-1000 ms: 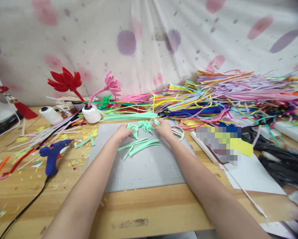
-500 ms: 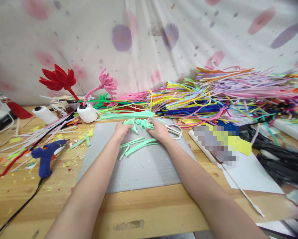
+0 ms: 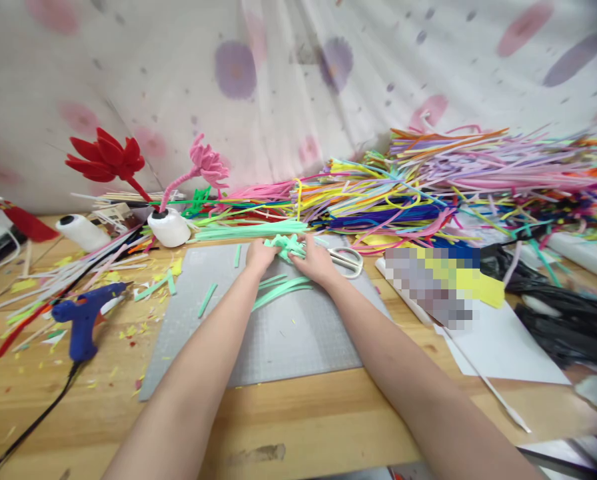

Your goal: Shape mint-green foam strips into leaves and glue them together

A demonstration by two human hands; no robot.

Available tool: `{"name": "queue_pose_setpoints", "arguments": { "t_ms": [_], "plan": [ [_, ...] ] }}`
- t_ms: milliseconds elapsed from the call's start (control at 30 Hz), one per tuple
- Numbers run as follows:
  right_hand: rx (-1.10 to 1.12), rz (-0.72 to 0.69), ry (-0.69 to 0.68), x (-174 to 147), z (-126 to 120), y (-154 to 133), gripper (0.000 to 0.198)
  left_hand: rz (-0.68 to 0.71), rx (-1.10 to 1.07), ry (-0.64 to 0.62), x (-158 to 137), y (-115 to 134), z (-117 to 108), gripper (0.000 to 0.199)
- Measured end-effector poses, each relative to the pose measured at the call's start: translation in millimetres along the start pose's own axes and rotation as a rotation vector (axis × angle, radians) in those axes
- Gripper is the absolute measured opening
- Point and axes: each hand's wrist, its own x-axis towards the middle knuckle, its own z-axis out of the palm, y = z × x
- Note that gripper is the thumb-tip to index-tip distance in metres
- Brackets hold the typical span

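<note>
Two hands, the left (image 3: pixel 261 257) and the right (image 3: pixel 314 260), are facing each other slightly apart at the far part of the grey cutting mat (image 3: pixel 298 340), with a crumpled mint-green cluster (image 3: pixel 284 245) lying between them. Their fingers are touching it from either side, seemingly so that the curly pieces are staying together; whether they are pinching it or merely hemming it in, I cannot tell, since the hands are partly hiding the contact. Straight mint strips (image 3: pixel 283 291) are lying on the mat between the forearms, probably for easy reach, while two shorter lengths (image 3: pixel 207 300) are resting to the left. The scissors (image 3: pixel 346 262) are lying just beside the right hand, a spot presumably keeping them handy. Behind the mat, a bundle of long mint stems (image 3: pixel 251 230) is running sideways. On the table (image 3: pixel 328 407) to the left, a blue glue gun (image 3: pixel 83 317) is lying flat, its nozzle pointing toward the mat. A white pot (image 3: pixel 168 228) is supporting a pink flower (image 3: pixel 208 162), its broad shape apparently steadying the bent stem.
</note>
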Motion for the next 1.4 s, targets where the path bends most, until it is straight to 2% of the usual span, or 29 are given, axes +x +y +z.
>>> {"name": "queue_pose_setpoints", "arguments": {
  "t_ms": [100, 200, 300, 433, 600, 667, 800, 967, 1067, 1267, 1400],
  "plan": [
    [-0.02, -0.087, -0.043, -2, -3, -3, 0.055, 0.019, 0.043, -0.012, 2, 3, 8, 0.023],
    [-0.1, -0.108, -0.083, -1, -3, -4, 0.05, -0.002, 0.035, -0.035, 0, 6, 8, 0.025],
    [-0.131, -0.062, -0.065, 2, 0, -4, 0.045, -0.032, 0.016, -0.041, -4, 5, 1, 0.028],
    [-0.121, -0.057, -0.035, 3, 4, -4, 0.042, -0.001, 0.008, -0.035, -7, 1, -12, 0.037],
    [-0.118, -0.024, -0.033, -1, 1, -5, 0.047, 0.049, -0.061, -0.049, -8, -8, -28, 0.027],
    [-0.118, -0.009, -0.011, -3, -2, -6, 0.046, 0.012, -0.138, -0.031, -11, -10, -36, 0.023],
    [-0.131, -0.09, 0.035, -3, -8, -14, 0.04, -0.209, -0.453, -0.034, -25, -9, -54, 0.016],
    [-0.236, -0.362, -0.097, 9, -3, -41, 0.041, -0.384, -0.889, -0.164, -38, -8, -67, 0.008],
    [-0.324, -0.368, -0.171, 18, 3, -51, 0.034, -0.408, -0.99, -0.207, -40, -10, -70, 0.009],
    [-0.389, -0.162, -0.132, 26, 0, -29, 0.032, -0.34, -0.876, -0.195, -37, -15, -63, 0.006],
    [-0.335, -0.172, -0.114, 22, -6, -15, 0.037, -0.198, -0.6, -0.108, -28, -14, -47, 0.005]
  ]
}}
